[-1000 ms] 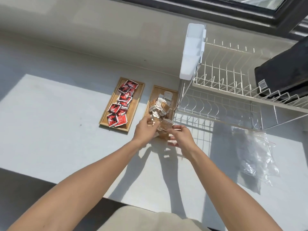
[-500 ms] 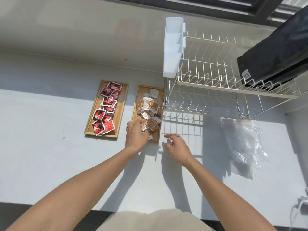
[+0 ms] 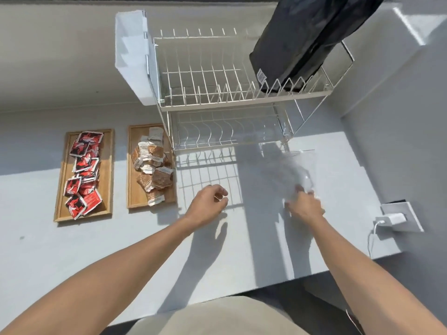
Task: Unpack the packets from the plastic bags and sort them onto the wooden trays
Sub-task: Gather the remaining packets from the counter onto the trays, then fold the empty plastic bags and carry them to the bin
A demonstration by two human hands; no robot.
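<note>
Two wooden trays lie side by side on the grey counter. The left tray (image 3: 61, 187) holds several red and black packets (image 3: 83, 170). The right tray (image 3: 132, 189) holds a heap of brown and white packets (image 3: 153, 165). A clear plastic bag (image 3: 290, 170) lies to the right, below the dish rack. My right hand (image 3: 304, 206) rests on the bag's near end with its fingers closed on the plastic. My left hand (image 3: 208, 204) hovers over the counter between the right tray and the bag, fingers loosely curled, holding nothing.
A white two-tier wire dish rack (image 3: 229, 105) stands behind the bag, with a white plastic caddy (image 3: 130, 56) on its left side and a black bag (image 3: 302, 39) on top. A wall socket with a white charger (image 3: 396, 217) sits at the right.
My left hand left the brown packets on the right tray and drew back to the right. My right hand moved right onto the clear plastic bag. The view shifted rightwards.
</note>
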